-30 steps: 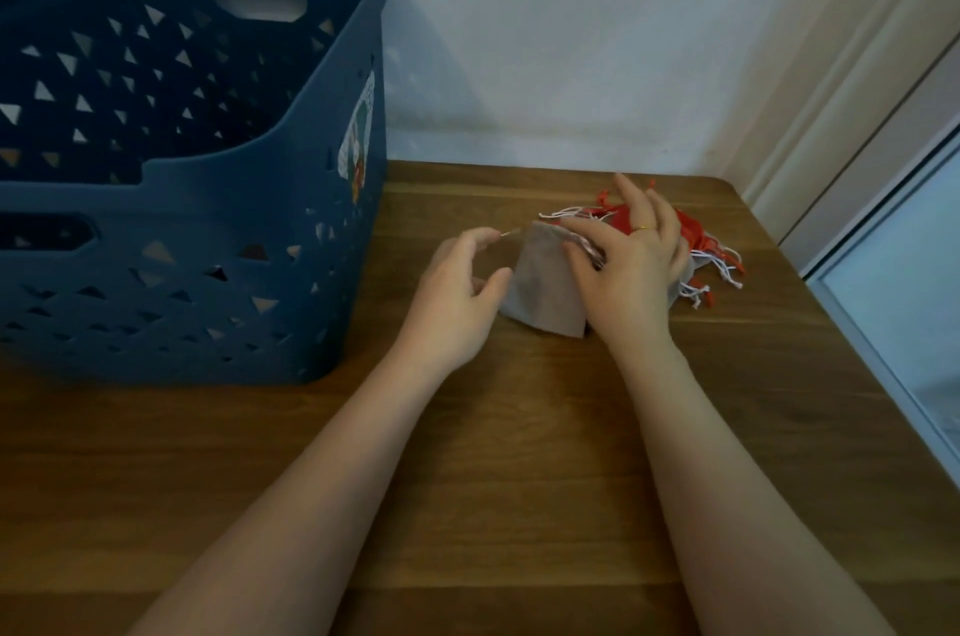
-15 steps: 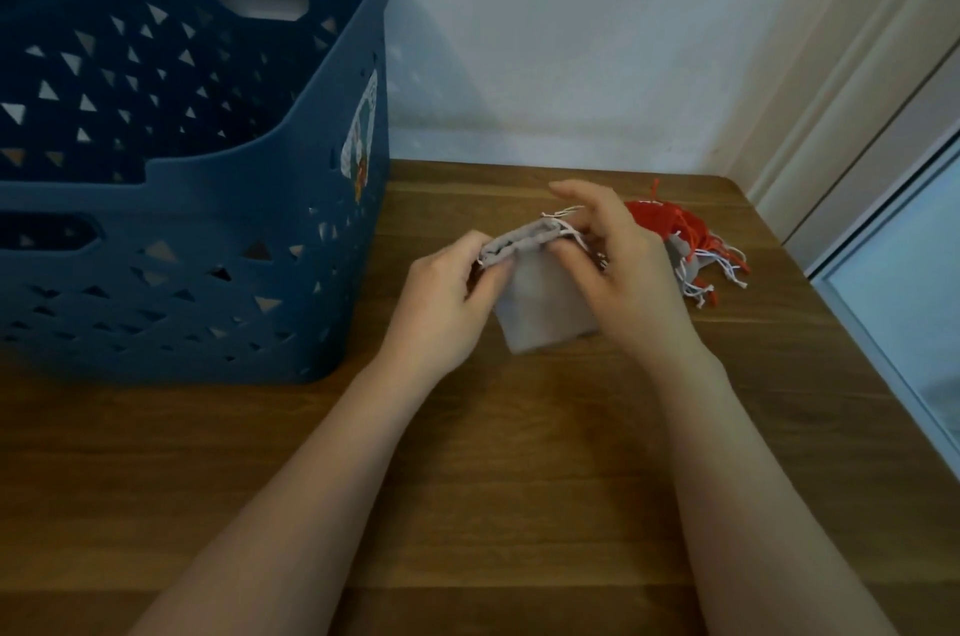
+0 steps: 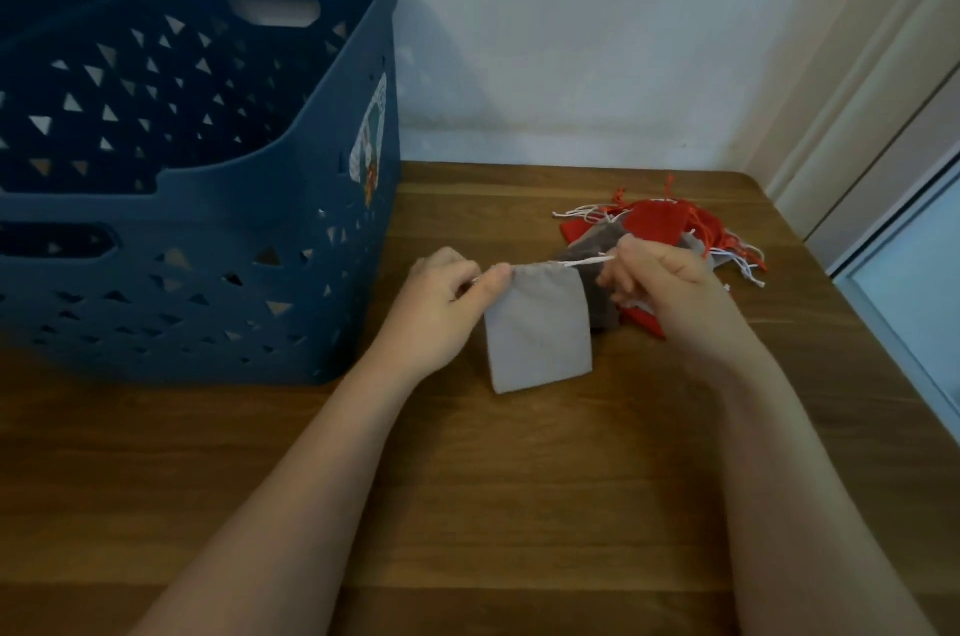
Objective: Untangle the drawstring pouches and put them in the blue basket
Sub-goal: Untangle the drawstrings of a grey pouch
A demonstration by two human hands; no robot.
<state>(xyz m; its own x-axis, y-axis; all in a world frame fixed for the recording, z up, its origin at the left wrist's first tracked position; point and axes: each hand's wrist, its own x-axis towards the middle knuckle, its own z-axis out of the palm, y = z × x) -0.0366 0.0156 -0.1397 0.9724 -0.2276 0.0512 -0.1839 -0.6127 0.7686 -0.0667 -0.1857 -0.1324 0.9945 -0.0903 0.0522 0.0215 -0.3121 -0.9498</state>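
A light grey pouch [image 3: 540, 326] hangs between both hands above the wooden table [image 3: 467, 479]. The left hand [image 3: 441, 308] pinches its top left corner; the right hand [image 3: 670, 292] pinches its white drawstring [image 3: 587, 262], drawn taut to the right. Behind lies a heap of red and grey pouches [image 3: 660, 224]. Far left stands the blue basket [image 3: 208, 230].

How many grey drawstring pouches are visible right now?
3 at least: a light grey pouch held up between the left hand and right hand; a dark grey pouch and a light grey one in the pile. Others may be hidden beneath.
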